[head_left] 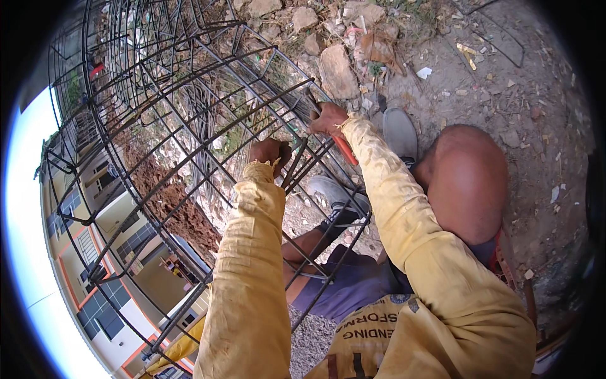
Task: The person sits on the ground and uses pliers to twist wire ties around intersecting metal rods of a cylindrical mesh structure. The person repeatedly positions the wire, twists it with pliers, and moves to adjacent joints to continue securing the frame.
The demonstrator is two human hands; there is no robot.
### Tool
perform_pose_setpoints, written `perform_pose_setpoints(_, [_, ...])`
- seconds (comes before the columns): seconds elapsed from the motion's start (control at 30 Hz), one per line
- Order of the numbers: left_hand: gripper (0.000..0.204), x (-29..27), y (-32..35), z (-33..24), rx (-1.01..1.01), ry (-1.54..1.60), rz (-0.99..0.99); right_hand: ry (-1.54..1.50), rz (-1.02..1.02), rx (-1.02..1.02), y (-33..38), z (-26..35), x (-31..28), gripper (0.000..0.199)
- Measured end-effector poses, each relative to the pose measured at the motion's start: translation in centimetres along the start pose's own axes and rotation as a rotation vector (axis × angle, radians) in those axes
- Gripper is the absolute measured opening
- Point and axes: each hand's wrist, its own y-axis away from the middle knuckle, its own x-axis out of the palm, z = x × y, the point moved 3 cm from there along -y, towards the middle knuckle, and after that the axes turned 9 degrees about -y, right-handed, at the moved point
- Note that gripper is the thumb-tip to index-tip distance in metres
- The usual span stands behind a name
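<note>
A long cage of steel rebar [218,134] made of straight bars and square stirrups runs from the upper left down to my lap. My left hand [270,151] is closed at the cage's near side, against the bars beside a stirrup corner; what lies inside the fingers is hidden. Just to its right, my right hand [328,119] is wrapped round a red-handled hand tool [345,150] that looks like pincers. The handle sticks out below the palm, and the tool's head is mostly hidden by the fingers and bars.
My shod feet [400,131] and bent bare knee [468,183] are beside the cage. Broken stones [339,71] and litter lie on the dirt ground [536,114]. A bent rod [505,39] lies at the upper right. Buildings [107,309] stand at the left.
</note>
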Motion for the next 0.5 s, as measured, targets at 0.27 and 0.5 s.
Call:
perform_pose_setpoints(0.27, [0.022,9.1,12.2,-9.1,0.717,-0.976,-0.235,0.14,-0.145,0.03,0.7,0.6,-0.6,0.032])
perform_pose_setpoints(0.5, [0.023,11.4,12.6,-9.4,0.718,-1.181,-0.276,0.158,-0.193,-0.032,2.7,2.5,-1.1,0.025])
